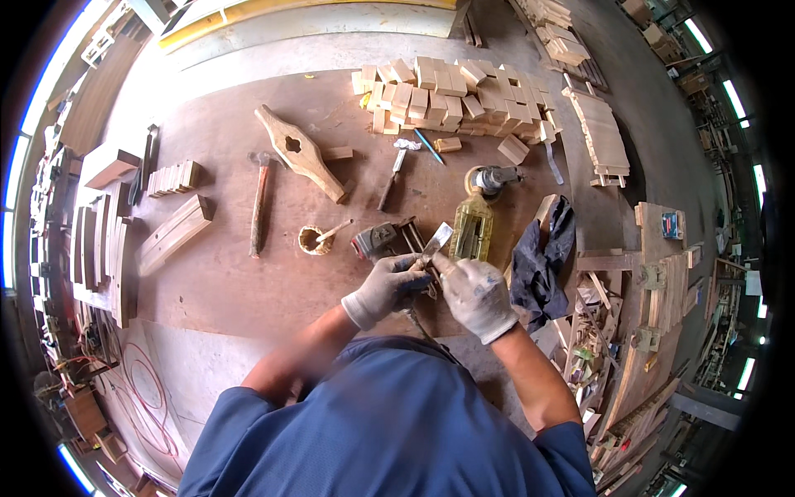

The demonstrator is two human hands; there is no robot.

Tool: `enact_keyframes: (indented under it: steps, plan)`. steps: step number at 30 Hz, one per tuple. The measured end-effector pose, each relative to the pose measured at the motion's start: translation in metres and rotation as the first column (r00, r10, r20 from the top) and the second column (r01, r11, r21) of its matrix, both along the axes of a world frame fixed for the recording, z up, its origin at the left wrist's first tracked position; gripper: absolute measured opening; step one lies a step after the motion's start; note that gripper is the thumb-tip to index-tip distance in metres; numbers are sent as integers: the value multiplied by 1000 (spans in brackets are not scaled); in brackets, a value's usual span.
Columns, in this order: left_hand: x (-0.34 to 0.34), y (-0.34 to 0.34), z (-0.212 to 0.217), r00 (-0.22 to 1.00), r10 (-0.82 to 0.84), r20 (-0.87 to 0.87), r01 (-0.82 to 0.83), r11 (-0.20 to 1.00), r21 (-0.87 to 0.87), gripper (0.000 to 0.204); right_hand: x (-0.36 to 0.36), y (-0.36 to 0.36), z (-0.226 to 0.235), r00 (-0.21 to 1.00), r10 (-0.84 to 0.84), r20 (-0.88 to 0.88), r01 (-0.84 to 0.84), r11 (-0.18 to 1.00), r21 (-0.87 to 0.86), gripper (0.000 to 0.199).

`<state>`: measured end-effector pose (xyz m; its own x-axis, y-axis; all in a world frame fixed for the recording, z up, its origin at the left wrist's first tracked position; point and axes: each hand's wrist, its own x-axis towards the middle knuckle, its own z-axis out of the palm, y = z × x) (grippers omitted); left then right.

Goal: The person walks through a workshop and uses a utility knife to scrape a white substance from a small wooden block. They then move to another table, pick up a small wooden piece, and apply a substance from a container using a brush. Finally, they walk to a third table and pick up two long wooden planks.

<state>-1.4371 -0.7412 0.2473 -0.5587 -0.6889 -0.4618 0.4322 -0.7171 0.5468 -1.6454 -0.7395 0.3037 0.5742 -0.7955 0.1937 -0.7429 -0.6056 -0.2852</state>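
Note:
Both my hands wear whitish work gloves and meet at the near edge of the brown bench [224,290]. My left hand [385,290] is closed round the lower part of a flat-bladed hand tool [437,238], its shiny blade pointing up and right. From the other side, my right hand [476,294] closes in with its fingers against the same tool. My gloves hide most of its handle. Just beyond my left hand lies a dark power tool [375,240]. A clear bottle of yellowish liquid [472,228] stands beyond my right hand, beside an angle grinder [494,179].
A hammer [260,199], a shaped wooden piece [298,153], a glue pot with a stick [313,240], a chisel [392,178] and a blue pencil [430,147] lie ahead. Wooden blocks [464,95] are piled at the far side. Dark cloth [542,265] lies right; timber [175,234] left.

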Motion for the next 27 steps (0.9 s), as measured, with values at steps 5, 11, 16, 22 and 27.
enact_keyframes:
  steps: [5,11,16,22,27]
  plan:
    - [-2,-2,2,1000,-15,20,15,999,-30,18,4,-5,0,999,-34,-13,34,999,8,57]
    - [-3,-3,14,996,-11,88,16,998,-57,16,1,2,-4,969,-189,160,176,980,91,68]
    - [-7,-1,19,983,-163,84,167,985,-45,20,-19,29,-19,978,-199,-59,199,980,9,71]
    - [-20,8,13,976,-202,-79,211,969,132,30,-16,90,-1,-33,-882,470,-116,470,875,47]
    - [-36,28,24,922,-387,-20,386,910,152,41,-18,137,-13,-616,-686,386,-437,706,558,51]
